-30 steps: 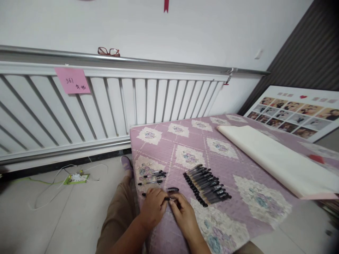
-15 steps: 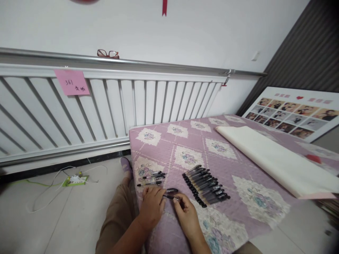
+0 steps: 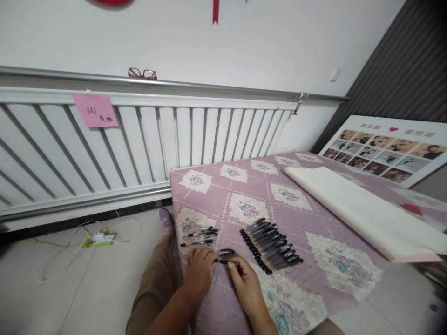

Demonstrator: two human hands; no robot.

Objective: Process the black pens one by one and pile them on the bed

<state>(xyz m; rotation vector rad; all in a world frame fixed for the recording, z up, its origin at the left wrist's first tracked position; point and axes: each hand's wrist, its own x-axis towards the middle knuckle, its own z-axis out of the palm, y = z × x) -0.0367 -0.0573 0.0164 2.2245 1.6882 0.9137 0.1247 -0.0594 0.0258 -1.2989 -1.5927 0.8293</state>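
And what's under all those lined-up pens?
The lined-up pens lie on a purple flowered cloth. The patch right beneath them is covered, so anything there can't be seen.

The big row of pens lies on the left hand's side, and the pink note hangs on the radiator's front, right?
Not quite: in the head view, the big row of pens lies on the side of the right hand, not the left hand. The pink note does hang on the front of the radiator.
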